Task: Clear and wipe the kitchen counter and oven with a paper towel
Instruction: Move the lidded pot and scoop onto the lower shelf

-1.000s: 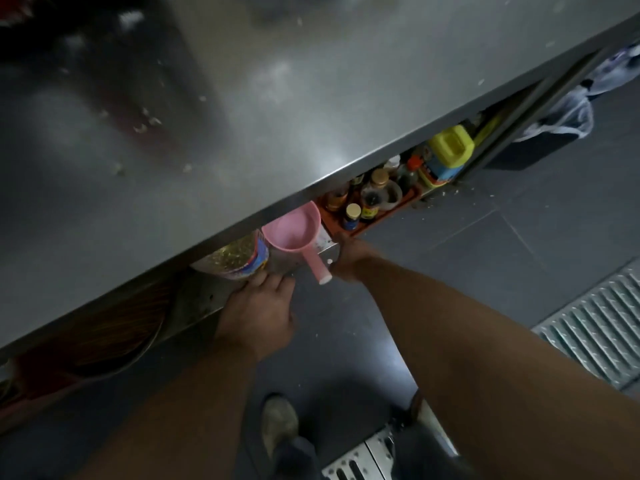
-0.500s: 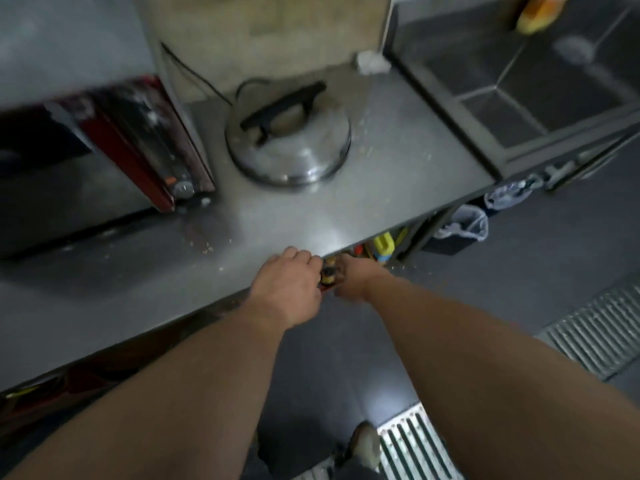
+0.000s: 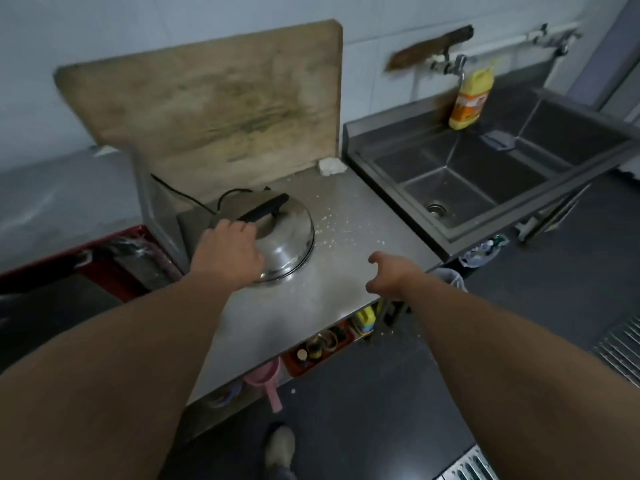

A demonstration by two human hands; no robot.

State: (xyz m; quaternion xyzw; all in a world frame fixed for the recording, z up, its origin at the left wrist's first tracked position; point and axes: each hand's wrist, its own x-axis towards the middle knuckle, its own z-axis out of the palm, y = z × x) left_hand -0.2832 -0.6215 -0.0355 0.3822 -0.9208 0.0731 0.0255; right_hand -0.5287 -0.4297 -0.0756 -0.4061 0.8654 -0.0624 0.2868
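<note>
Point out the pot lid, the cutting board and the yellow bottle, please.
pot lid (image 3: 289, 233), head view, bare dome right of handle.
cutting board (image 3: 214, 98), head view, middle of face.
yellow bottle (image 3: 470, 100), head view, label.

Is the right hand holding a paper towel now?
No, the right hand hangs over the counter with loose fingers and nothing in it.

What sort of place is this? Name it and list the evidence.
Probably a commercial or back-of-house kitchen: a stainless steel counter carrying a domed metal pot lid, a multi-basin steel sink beside it, and a large worn cutting board propped against the tiled wall.
</note>
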